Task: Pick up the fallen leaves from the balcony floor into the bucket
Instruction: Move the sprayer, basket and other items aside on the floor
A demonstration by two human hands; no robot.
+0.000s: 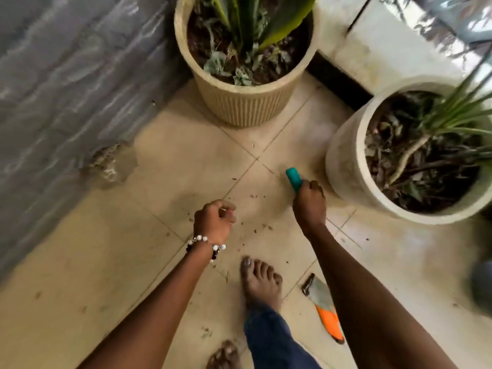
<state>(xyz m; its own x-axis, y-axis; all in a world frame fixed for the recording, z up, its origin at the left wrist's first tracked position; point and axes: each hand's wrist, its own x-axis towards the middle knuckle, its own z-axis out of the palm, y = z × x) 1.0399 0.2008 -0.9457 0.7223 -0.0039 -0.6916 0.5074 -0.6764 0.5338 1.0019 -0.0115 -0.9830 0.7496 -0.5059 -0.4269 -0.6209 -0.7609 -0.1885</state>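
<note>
Head view looks down on a tiled balcony floor (80, 262). Far left, a grey stone-patterned wall (66, 75) runs along the tiles, with a crumbled, chipped patch (109, 162) at its foot. Right of that, at top centre, stands a ribbed beige pot (245, 102) with green blades rising from dark soil strewn with dry leaves.

Below it, over the middle tiles, the left hand (213, 222) hangs with a pearl-and-black bead bracelet (206, 245) at the wrist. Its fingers are curled in towards the thumb; blur hides whether anything is pinched between them, so I cannot tell. Small dark leaf crumbs (255, 227) lie scattered on the tiles between the two hands and around a bare foot (262, 283), which sits below a dark blue trouser leg; toes of a second foot (223, 355) show at the bottom edge.

Just right of the crumbs, the right hand (310, 203) is closed round a teal handle (293, 179), whose end sticks up and left out of the fist; the rest of the tool is hidden. Under the right forearm lies a trowel (323, 307) with a grey blade and orange grip, flat on the floor.

Further right stands a smooth pale pot (343, 161) holding a spiky green plant and dead leaves. No bucket can be identified with certainty; a blurred grey shape (483, 286) shows at the right edge.
</note>
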